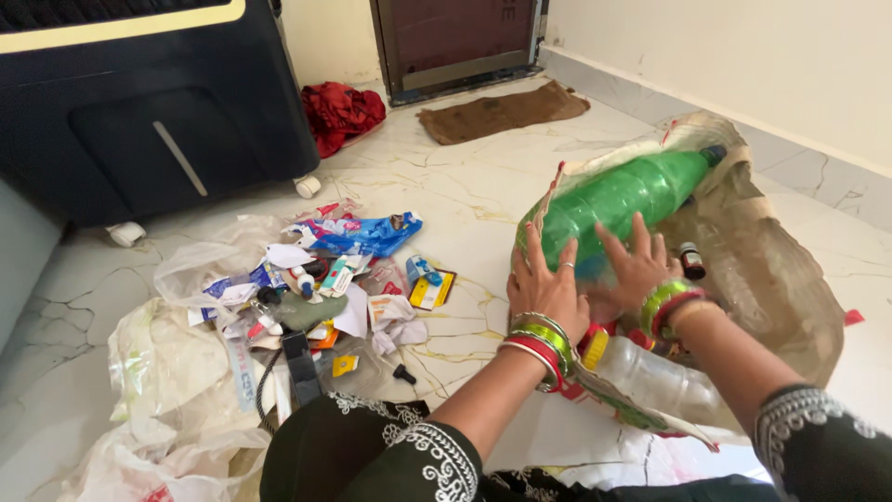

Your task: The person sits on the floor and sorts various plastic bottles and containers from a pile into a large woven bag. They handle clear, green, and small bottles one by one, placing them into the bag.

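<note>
A large green plastic bottle (624, 197) lies on its side on top of a tan woven sack (771, 279) on the marble floor. My left hand (548, 288) rests flat on the bottle's near end with fingers spread. Beside it, my right hand (636, 265) presses on the bottle's lower side, fingers apart. Both wrists wear green and red bangles. A clear plastic bottle with a yellow cap (650, 376) lies just below my hands. A small brown vial (690, 261) sits on the sack to the right of my right hand.
A heap of torn wrappers, small tubes and packets (321, 288) covers the floor at left, with crumpled plastic bags (167, 390) beside it. A dark wheeled appliance (149, 102) stands at the back left, a red cloth (339, 113) and a brown mat (502, 112) by the door.
</note>
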